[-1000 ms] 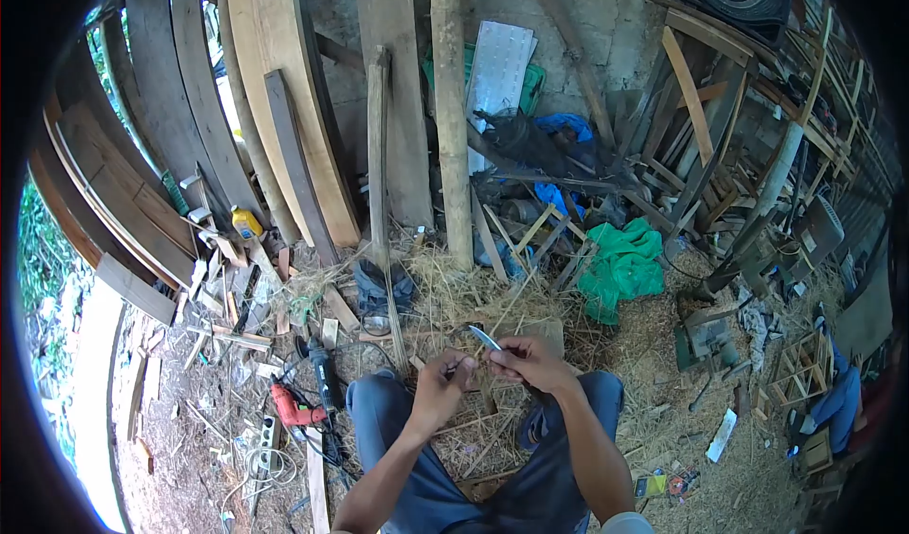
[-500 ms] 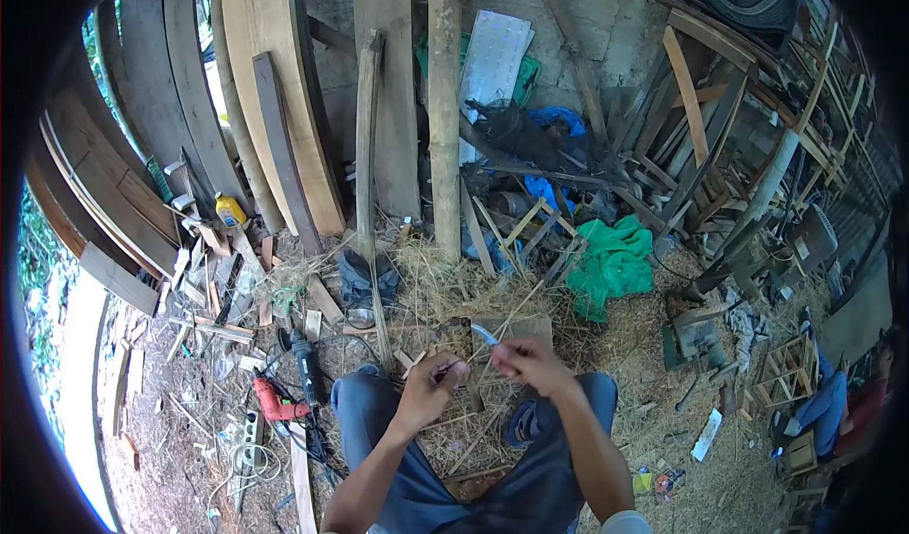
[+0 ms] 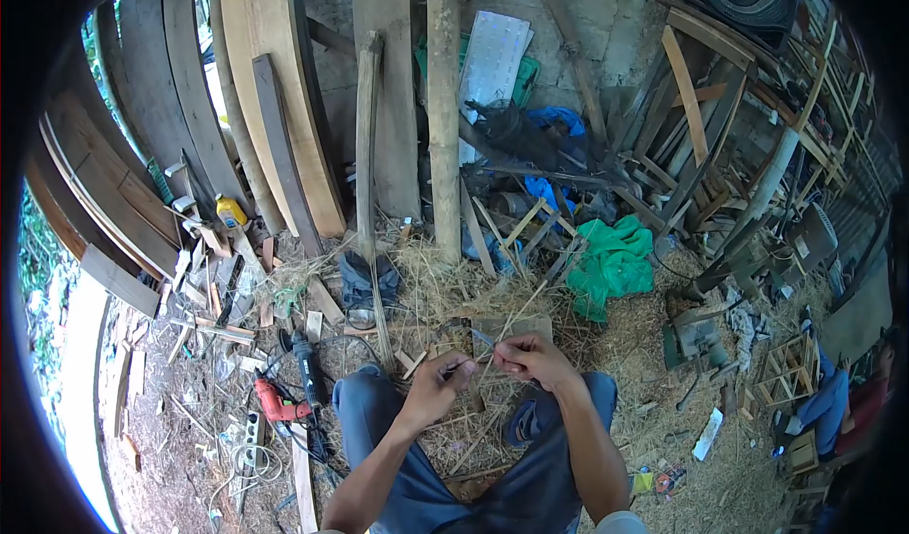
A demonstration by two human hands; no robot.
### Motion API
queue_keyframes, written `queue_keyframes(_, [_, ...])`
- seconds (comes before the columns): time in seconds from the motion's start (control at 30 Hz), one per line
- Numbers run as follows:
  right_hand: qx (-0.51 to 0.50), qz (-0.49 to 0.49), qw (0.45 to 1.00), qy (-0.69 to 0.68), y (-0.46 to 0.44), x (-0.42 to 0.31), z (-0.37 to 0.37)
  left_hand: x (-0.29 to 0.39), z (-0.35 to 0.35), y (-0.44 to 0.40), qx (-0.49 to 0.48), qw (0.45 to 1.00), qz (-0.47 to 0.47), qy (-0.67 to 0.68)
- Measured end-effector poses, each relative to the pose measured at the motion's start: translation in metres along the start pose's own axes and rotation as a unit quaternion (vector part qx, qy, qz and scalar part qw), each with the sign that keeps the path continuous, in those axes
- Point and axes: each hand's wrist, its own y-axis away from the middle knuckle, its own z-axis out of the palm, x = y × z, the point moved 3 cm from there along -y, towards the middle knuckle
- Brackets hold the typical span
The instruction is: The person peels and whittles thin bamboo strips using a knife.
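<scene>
My right hand (image 3: 535, 362) is closed around a knife, its short grey blade (image 3: 483, 338) pointing up and left from my fingers. To its left, my left hand (image 3: 436, 390) is closed in a pinch on a thin pale strip of wood or bamboo (image 3: 481, 369), which is hard to tell from the litter behind it. The strip runs toward my right hand. Both hands are held between my bent knees, close together. The knife's handle is hidden inside my right fist.
A red drill (image 3: 278, 401), a dark angle grinder (image 3: 306, 371) and a power strip (image 3: 252, 439) with cords lie left of my leg. Boards (image 3: 275, 108) lean at the back left. A green cloth (image 3: 611, 264) lies ahead right. Another person (image 3: 838, 397) sits far right.
The knife blade has swung lower and flatter, and my right hand has shifted slightly down toward my left. My left hand has moved a little, still pinching.
</scene>
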Motion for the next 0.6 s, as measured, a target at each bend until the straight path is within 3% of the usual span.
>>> queue_keyframes(0.23, [0.026,0.014,1.000,0.002,0.002,-0.002,-0.005,-0.005,0.002,0.004,0.035,0.999,0.013,-0.029])
queue_keyframes(0.3, [0.212,-0.031,0.976,-0.049,0.003,-0.006,-0.032,-0.002,-0.004,0.012,0.004,1.000,-0.011,-0.018])
queue_keyframes(0.4, [0.135,-0.093,0.973,-0.164,0.002,-0.013,-0.065,-0.010,-0.013,0.029,-0.012,0.998,-0.041,0.037])
queue_keyframes(0.6, [0.106,-0.170,0.961,-0.192,0.007,-0.014,-0.055,-0.006,-0.026,0.032,0.011,0.999,-0.034,0.021])
